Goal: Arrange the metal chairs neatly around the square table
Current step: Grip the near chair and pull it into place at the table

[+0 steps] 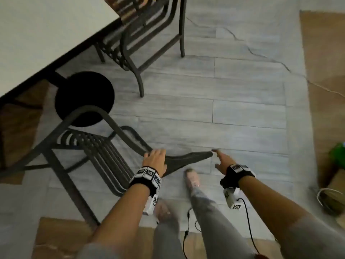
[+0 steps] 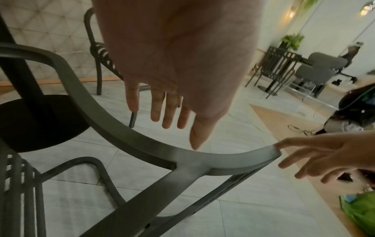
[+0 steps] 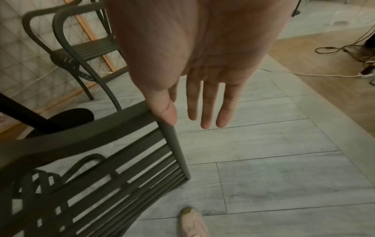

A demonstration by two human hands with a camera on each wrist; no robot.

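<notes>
1. Head view: we look down at a metal chair (image 1: 89, 152) standing near us, left of centre, its seat facing the white table (image 1: 46, 34) at far left. The top rail of its back runs left to right just in front of us. Our left hand (image 1: 155, 159) lies on the rail's left part with fingers straight and relaxed. Our right hand (image 1: 223, 161) is at the rail's right tip with fingers spread; only a fingertip seems to meet it. A second chair (image 1: 149, 34) is already tucked against the table's far side.

2. Left wrist view: the palm hovers above the curved rail (image 2: 182, 157), fingers (image 2: 168, 112) straight and slightly apart, pointing away toward the table. They are not wrapped round the metal, and we cannot tell if they touch it. The right hand reaches in from the right and touches the rail's end.

3. Right wrist view: the thumb (image 3: 164, 110) rests on the rail's corner, and the other fingers are straight, wide and clear of it, holding nothing. The chair's slats (image 3: 101, 184) fall away below left.

We judge that both hands sit equally near, and a push along the fingers would send the chair toward the table.
</notes>
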